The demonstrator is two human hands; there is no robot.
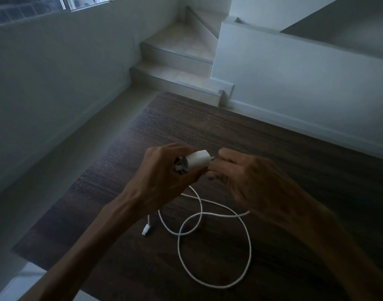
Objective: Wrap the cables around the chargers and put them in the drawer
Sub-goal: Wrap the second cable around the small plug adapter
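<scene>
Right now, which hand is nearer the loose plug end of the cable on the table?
Left. The left hand grips the charger above and just left of the plug end; the right hand is farther right.

Home: tiled stairs [177,61], wooden table [208,131]

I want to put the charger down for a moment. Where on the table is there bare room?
The far part of the table, between the hands and the stairs, is bare, and so is the right side toward the white wall. The near middle is crowded: the white cable loops there, its plug end lying left of the loops. The left hand holds the charger.
</scene>
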